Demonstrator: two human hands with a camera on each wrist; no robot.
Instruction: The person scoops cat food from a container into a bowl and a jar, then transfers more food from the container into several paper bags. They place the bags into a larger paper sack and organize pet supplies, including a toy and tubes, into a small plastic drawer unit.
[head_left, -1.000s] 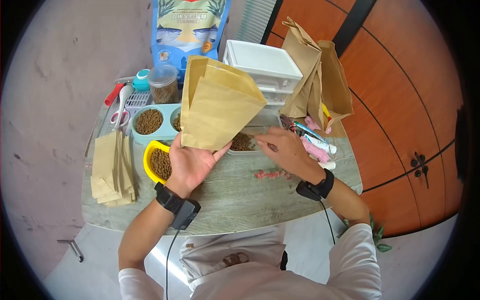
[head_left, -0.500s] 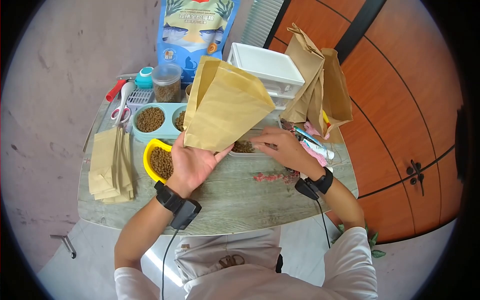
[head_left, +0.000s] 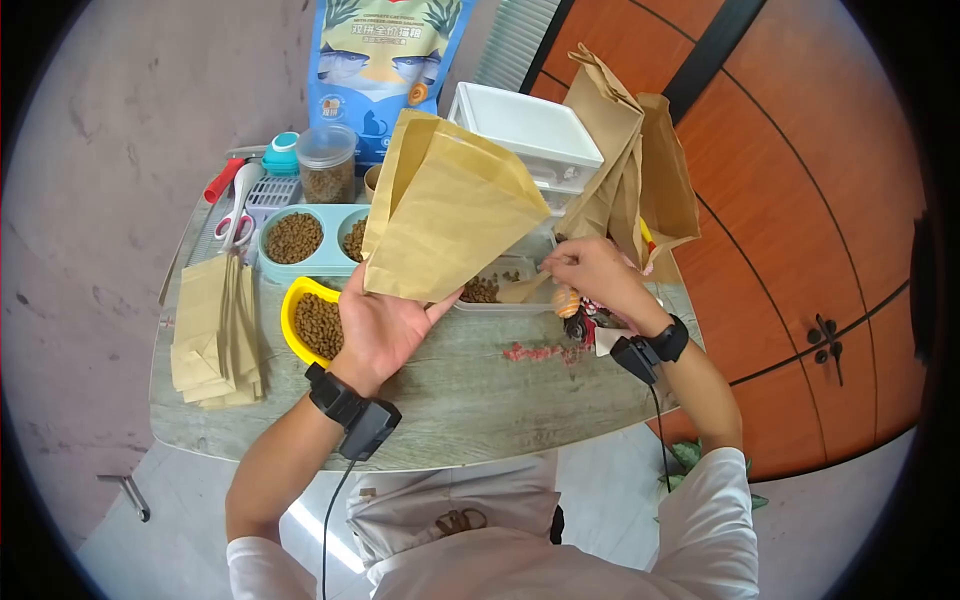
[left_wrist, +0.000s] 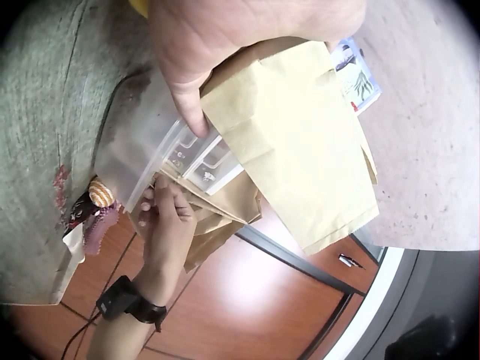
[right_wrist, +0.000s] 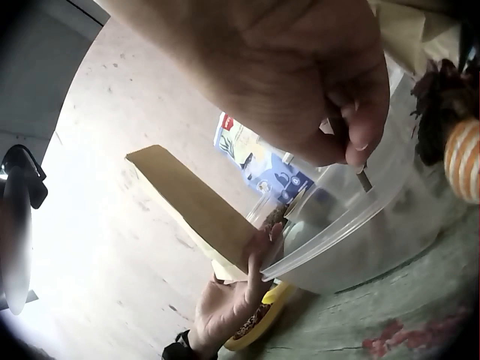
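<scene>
Overhead, the left hand [head_left: 385,325], palm up, holds the tilted bag [head_left: 455,215] by its base above the desk [head_left: 430,410]; the right hand [head_left: 598,280], well apart, bends over the box [head_left: 515,307]. Left wrist: the left thumb [left_wrist: 189,109] extends. Right wrist: curled fingers pinch a thin handle [right_wrist: 364,180].

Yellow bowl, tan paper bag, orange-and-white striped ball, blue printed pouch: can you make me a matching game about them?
1. Yellow bowl
2. Tan paper bag
3. Orange-and-white striped ball
4. Blue printed pouch

A. Beside the clear plastic tub
B. Standing behind the clear round jar
C. Brown kibble showing inside
D. Held up by the left hand

Right pairs: 1-C, 2-D, 3-A, 4-B
</scene>
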